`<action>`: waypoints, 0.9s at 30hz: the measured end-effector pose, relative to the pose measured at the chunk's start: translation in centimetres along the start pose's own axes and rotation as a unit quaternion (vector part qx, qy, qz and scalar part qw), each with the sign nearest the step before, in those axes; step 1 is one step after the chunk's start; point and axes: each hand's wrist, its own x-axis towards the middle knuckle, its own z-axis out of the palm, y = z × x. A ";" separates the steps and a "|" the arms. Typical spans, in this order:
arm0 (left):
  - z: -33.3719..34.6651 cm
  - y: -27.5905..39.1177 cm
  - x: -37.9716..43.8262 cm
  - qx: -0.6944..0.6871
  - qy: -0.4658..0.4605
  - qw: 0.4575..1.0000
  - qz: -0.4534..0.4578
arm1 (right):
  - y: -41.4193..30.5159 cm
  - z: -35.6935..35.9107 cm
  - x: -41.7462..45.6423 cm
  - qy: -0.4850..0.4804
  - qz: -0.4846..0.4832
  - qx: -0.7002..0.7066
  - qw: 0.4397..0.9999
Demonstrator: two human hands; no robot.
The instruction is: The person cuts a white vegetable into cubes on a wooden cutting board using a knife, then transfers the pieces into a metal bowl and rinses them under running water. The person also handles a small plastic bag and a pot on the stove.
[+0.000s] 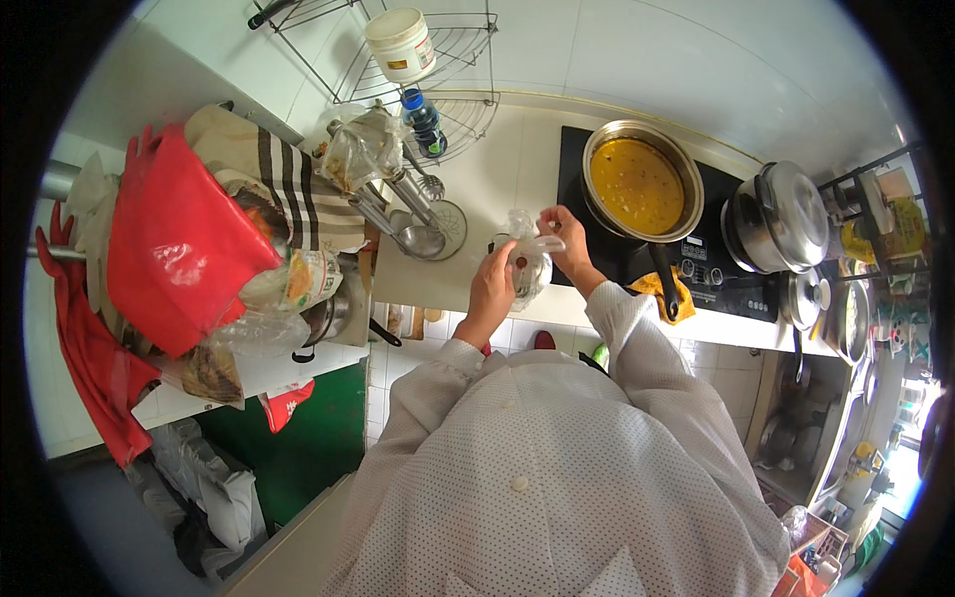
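A clear plastic bag (531, 277) with something pale inside is held up in front of me, over the counter's front edge. My left hand (492, 287) grips its left side, the thumb near the bag's neck. My right hand (568, 242) pinches the bag's twisted top on the right. The exact contents cannot be told. To the right, a steel pan (695, 186) of orange-brown liquid stands on the black cooktop (571, 160), its black handle towards me and lying over a yellow cloth (690, 302).
A lidded steel pot (783, 216) stands at the cooktop's right. Left of my hands are a steel ladle (421, 241), a bottle with a blue cap (424, 123) and a wire rack (477, 56) bearing a white tub (401, 46). Red rubber gloves (179, 246) hang at the far left.
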 end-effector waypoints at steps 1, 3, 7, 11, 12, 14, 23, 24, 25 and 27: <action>-0.2 -0.3 0.2 0.050 0.009 0.999 0.019 | 0.0 -0.1 -0.6 -0.019 -0.042 -0.049 0.998; -0.7 -0.9 0.9 0.148 0.026 0.987 0.061 | 0.0 -0.6 -2.6 -0.055 -0.124 -0.145 0.980; 0.0 -1.8 2.4 0.285 0.051 0.947 0.137 | -0.6 0.8 -2.6 -0.074 -0.036 -0.271 0.959; 1.3 -2.2 3.4 0.253 0.033 0.962 0.094 | 0.8 1.1 -1.2 -0.098 -0.134 -0.333 0.928; 1.3 -2.4 3.5 0.257 0.014 0.963 0.079 | 0.6 1.2 -1.0 -0.106 -0.132 -0.333 0.928; 1.2 -2.8 4.2 0.264 -0.031 0.962 0.055 | 0.1 1.4 -0.7 -0.121 -0.129 -0.333 0.926; -1.2 -6.6 4.2 0.099 -0.059 0.985 0.129 | -0.3 -0.7 0.8 -0.089 -0.148 -0.334 0.927; -2.3 -6.3 3.3 0.055 -0.065 0.991 0.099 | -0.4 -1.3 0.9 -0.070 -0.132 -0.323 0.935; -3.4 -6.0 3.0 0.009 -0.071 0.995 0.072 | -1.0 -1.9 0.4 -0.034 -0.093 -0.273 0.957; -5.2 -6.1 2.8 -0.038 -0.125 0.991 0.019 | -1.3 -2.5 0.5 -0.026 -0.090 -0.290 0.953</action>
